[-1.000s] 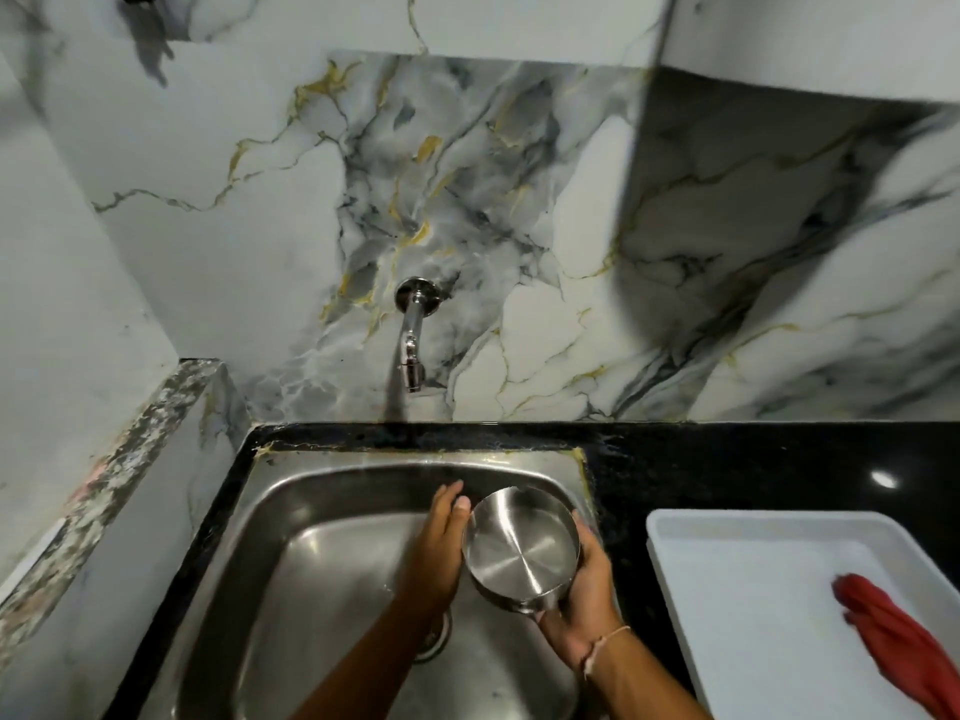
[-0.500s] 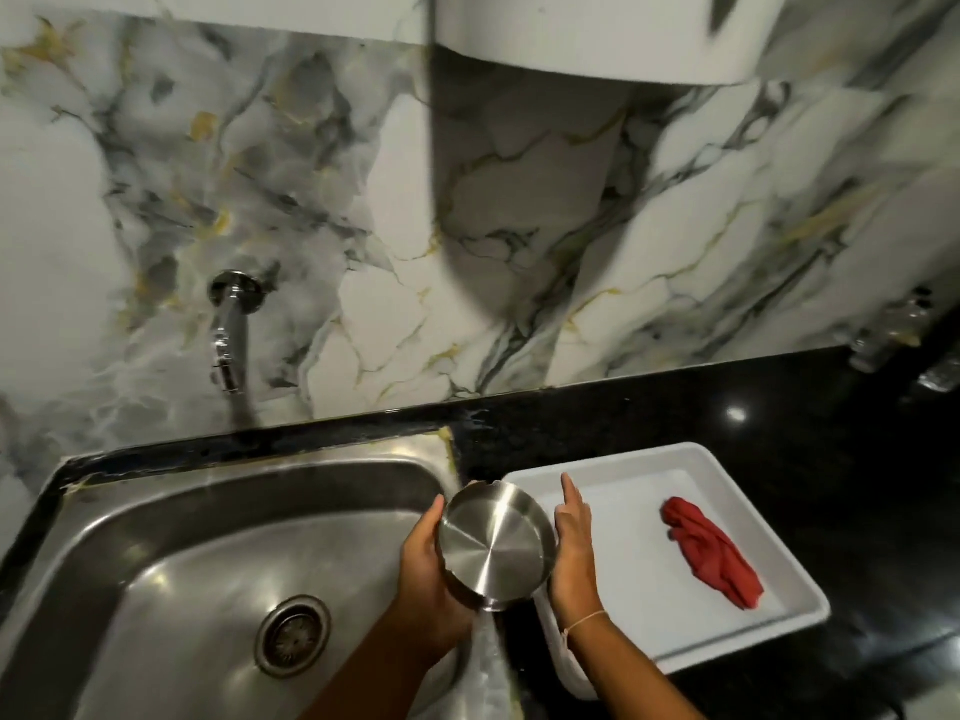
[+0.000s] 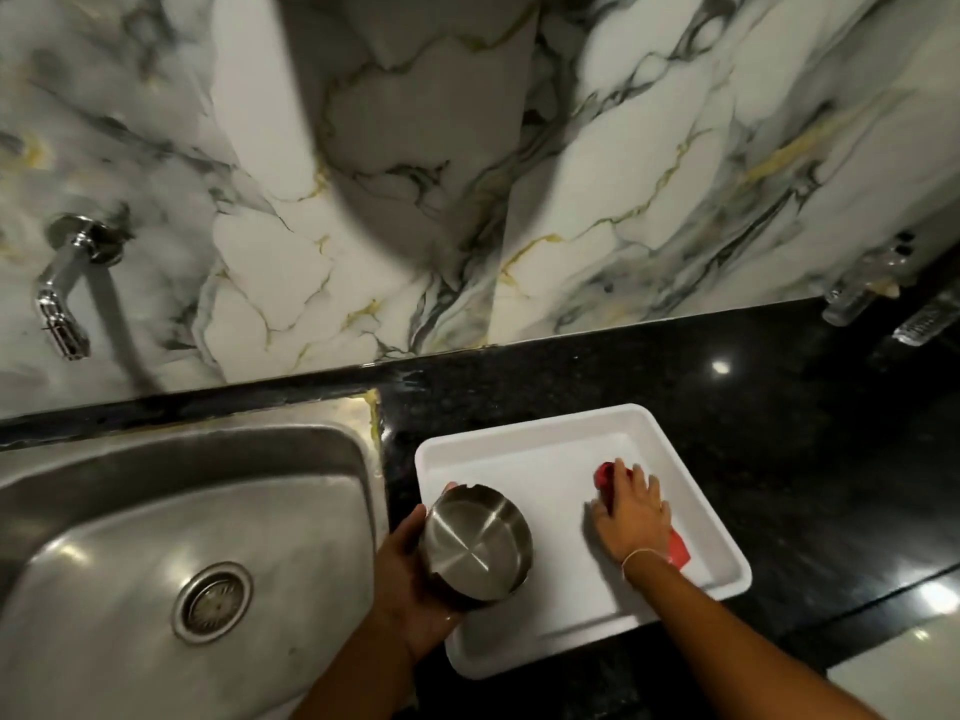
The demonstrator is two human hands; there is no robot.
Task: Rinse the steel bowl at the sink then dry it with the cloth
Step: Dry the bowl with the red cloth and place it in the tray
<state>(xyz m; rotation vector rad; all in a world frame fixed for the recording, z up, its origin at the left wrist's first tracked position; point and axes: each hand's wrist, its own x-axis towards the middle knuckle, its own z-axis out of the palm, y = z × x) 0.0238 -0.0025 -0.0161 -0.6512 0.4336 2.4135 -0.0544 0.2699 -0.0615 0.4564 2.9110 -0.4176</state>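
Observation:
My left hand [image 3: 402, 574] grips the small round steel bowl [image 3: 475, 543] from its left side and underneath, holding it over the left edge of the white tray [image 3: 519, 433], open side facing up toward me. My right hand [image 3: 631, 511] lies palm down on the red cloth [image 3: 605, 472] inside the tray, fingers spread over it. Only two bits of the cloth show, one past my fingertips and one by my wrist; whether the fingers grip it I cannot tell.
The steel sink [image 3: 156, 537] with its round drain [image 3: 213, 601] fills the lower left. A chrome tap [image 3: 65, 298] sticks out of the marble wall above it. Black counter [image 3: 779, 433] surrounds the tray. Clear bottles [image 3: 867, 283] lie at the far right.
The bowl has moved right, from above the sink to over the tray. My right hand let go of it and came down on the red cloth. The view swung right.

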